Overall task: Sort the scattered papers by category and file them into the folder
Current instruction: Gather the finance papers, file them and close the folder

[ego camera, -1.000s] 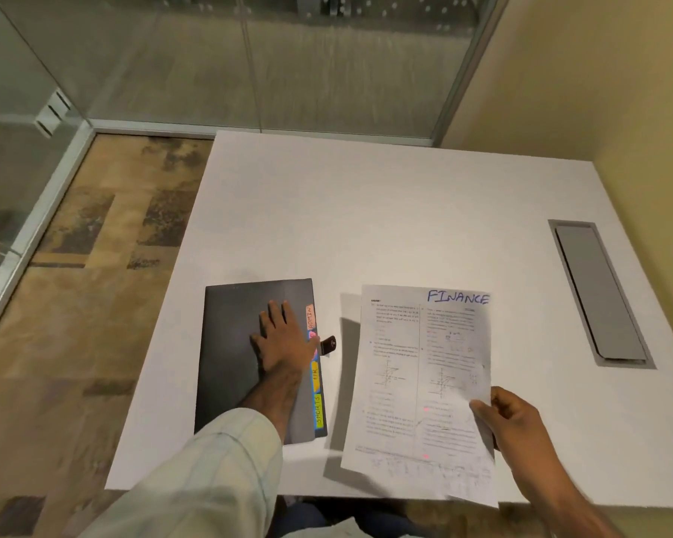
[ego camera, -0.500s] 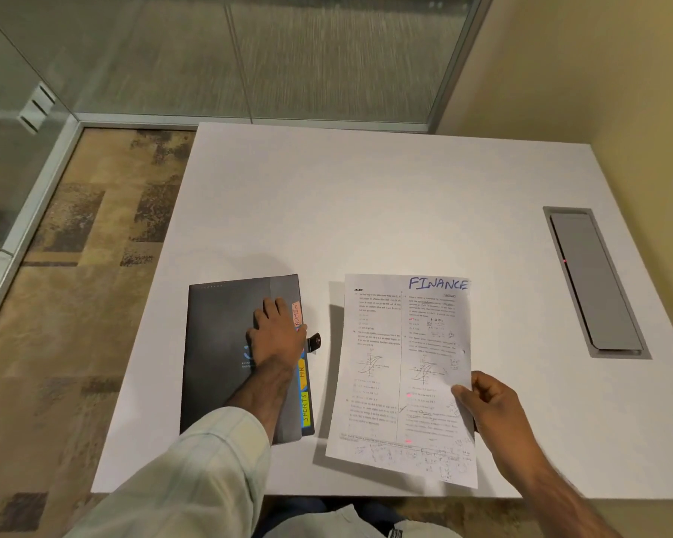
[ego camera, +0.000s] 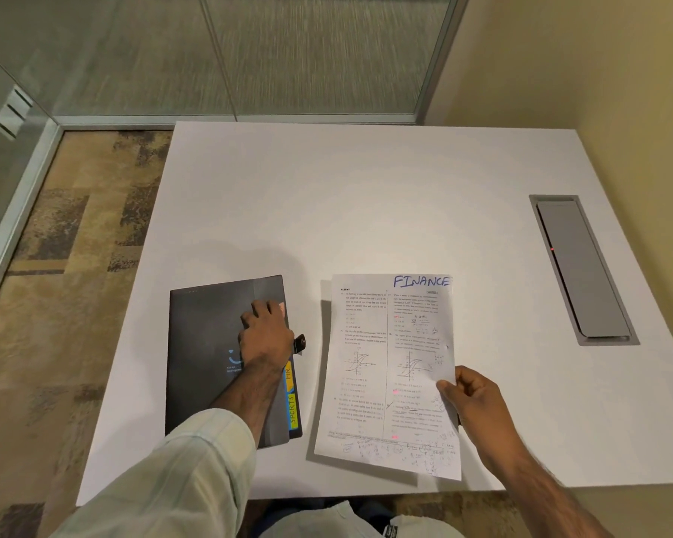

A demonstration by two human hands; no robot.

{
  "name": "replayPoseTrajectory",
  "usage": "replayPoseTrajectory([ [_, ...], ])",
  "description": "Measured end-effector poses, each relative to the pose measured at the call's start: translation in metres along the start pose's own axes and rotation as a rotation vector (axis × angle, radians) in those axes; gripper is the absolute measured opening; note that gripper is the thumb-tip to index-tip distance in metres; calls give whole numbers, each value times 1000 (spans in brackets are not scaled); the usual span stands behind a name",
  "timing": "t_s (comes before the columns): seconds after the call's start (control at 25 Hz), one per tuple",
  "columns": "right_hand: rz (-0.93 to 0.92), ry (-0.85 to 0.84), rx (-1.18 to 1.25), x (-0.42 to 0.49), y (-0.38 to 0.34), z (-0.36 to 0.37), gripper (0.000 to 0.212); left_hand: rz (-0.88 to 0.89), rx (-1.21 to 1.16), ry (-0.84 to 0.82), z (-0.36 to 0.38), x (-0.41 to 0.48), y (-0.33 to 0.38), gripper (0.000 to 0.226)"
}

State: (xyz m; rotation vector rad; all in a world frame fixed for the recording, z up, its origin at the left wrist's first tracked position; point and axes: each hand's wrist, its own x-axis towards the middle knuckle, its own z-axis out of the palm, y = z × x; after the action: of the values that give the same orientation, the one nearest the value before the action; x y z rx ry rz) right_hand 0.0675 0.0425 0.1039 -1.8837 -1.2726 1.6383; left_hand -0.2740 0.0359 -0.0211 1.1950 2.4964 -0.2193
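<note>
A dark folder (ego camera: 205, 355) lies shut on the white table (ego camera: 366, 211), with coloured tabs reading HR and SPORTS (ego camera: 293, 409) along its right edge and a small black clasp (ego camera: 299, 343) sticking out. My left hand (ego camera: 265, 335) rests flat on the folder's right side, fingers near the top tab. To the right, a printed sheet marked FINANCE (ego camera: 389, 374) in blue ink is held slightly off the table. My right hand (ego camera: 473, 405) pinches its right edge.
A grey cable hatch (ego camera: 581, 269) is set into the table at the right. A glass wall (ego camera: 249, 52) runs behind the table and a beige wall (ego camera: 618, 91) stands to the right. Patterned carpet (ego camera: 67, 304) lies left of the table.
The view has tilted a little, shifting everything in frame. My left hand has slid slightly toward the folder's right edge. The FINANCE sheet stays in my right hand.
</note>
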Motion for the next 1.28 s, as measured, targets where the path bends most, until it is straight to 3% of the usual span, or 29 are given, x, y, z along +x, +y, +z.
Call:
replayPoseTrajectory([
  [0.12,-1,18,-4,4,-1,-1,12,-10,-11,-2,-8,3,2,33],
  [0.44,-122,113,44,12,-24,20,14,-48,-341,3,-43,-3,-13,13],
  [0.68,-255,79,27,12,-61,67,14,-72,-577,139,-86,-32,-38,34],
  [1.04,-338,9,-234,3,-72,138,34,-87,-652,267,-112,-44,-66,31],
  [1.28,-444,188,-102,-4,-84,134,23,-59,-664,274,-113,-42,-76,31],
])
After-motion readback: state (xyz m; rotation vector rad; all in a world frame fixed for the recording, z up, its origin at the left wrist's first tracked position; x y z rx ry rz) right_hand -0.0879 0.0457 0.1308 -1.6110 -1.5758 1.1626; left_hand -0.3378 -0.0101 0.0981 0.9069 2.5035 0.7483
